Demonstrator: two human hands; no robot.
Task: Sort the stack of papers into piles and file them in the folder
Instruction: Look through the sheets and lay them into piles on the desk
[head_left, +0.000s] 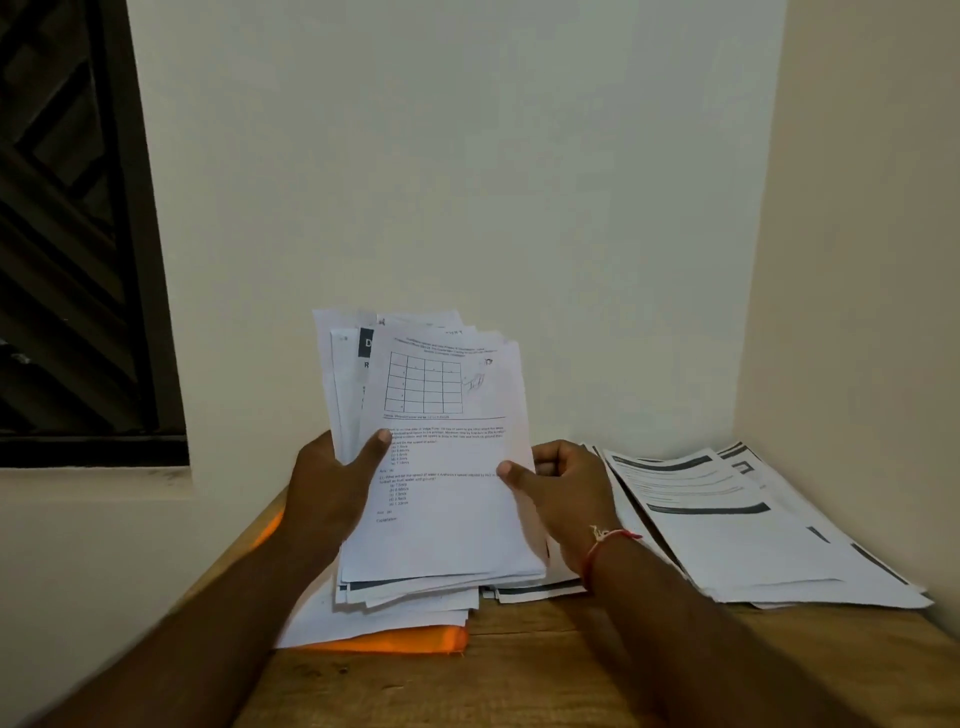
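Note:
I hold a fanned stack of printed papers (441, 467) upright above the table. My left hand (332, 483) grips its left edge, thumb on the front. My right hand (561, 493) pinches the right edge of the front sheet, which shows a grid table and question text. Under the stack an orange folder (410, 640) lies flat with a few white sheets (322, 618) on top of it. A sorted pile of papers with black header bars (737, 525) lies on the table to the right. A smaller pile (535, 592) peeks out below my right wrist.
The wooden table (519, 675) stands in a corner, with white walls close behind and on the right. A dark window (67, 234) is at the left. Bare wood shows at the table's front.

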